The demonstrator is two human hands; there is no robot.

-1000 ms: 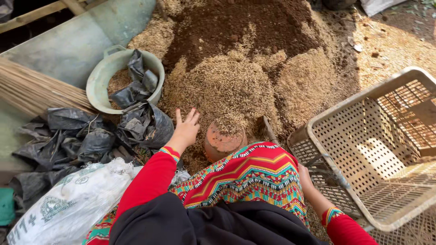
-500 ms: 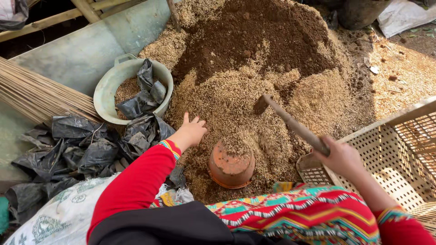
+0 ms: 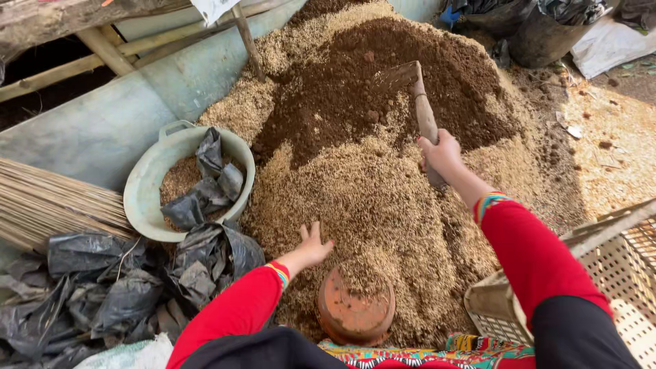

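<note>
- Right hand (image 3: 441,152): fingers wrapped fully round the wooden handle of a small hoe-like digging tool (image 3: 418,102). The flat blade sits ahead of the fingertips, biting into the dark brown soil mound (image 3: 383,82).
- Left hand (image 3: 311,246): fingers spread wide and flat, gripping nothing, palm pressed on the pale tan husk-and-soil mix (image 3: 355,198).
- Round terracotta clay pot (image 3: 355,307): just behind and to the right of the left fingers, touching the heap, heaped with the tan mix. Well short of the right fingers.
- Pale green round plastic basin (image 3: 147,198): to the left of the left fingers, apart from them; it holds some mix and crumpled black plastic bags (image 3: 205,191).
- More black plastic bags (image 3: 102,287) lie behind and left of the left fingers.
- Beige perforated plastic crate (image 3: 615,273): behind the right wrist.
- Risk, judged: the arm is at full stretch, so a pulled blade could drag loose soil over the pot rim or slide toward the flat left fingers. The slope looks loose; it may slump.
- Packages: a white sack with green print (image 3: 130,355) at the lower left, behind the left fingers. A white sheet or tag (image 3: 212,8) hangs at the top edge, far beyond both hands.
</note>
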